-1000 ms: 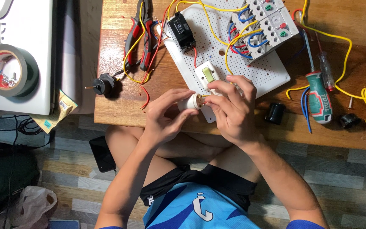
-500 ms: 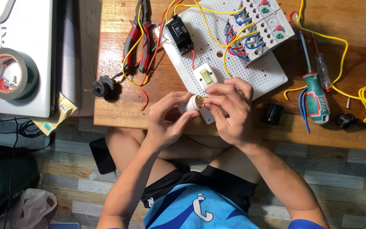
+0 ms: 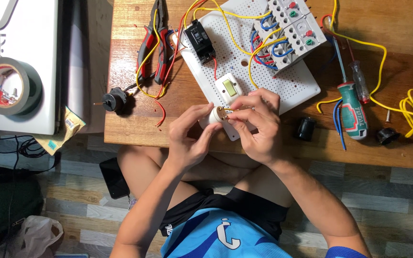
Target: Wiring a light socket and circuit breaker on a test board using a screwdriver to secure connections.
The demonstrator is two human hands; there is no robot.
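Small flat sachet (image 3: pixel 64 128), yellowish-tan with a teal patch, lies at the left edge of the tabletop (image 3: pixel 135 131), partly under the white unit. Dark phone (image 3: pixel 114 177), screen black, on the floor by the person's left thigh. Crumpled whitish plastic bag (image 3: pixel 37 235) at bottom-left.

Varnished wood tabletop (image 3: pixel 178 129), grain showing, slightly glossy. Perforated white plastic board (image 3: pixel 288 81), matt. The small socket (image 3: pixel 212 116) looks smooth white plastic with brass-coloured metal inside. Pliers (image 3: pixel 155 43) carry rubbery red-black grips; tape roll (image 3: pixel 10 86) shiny dark.
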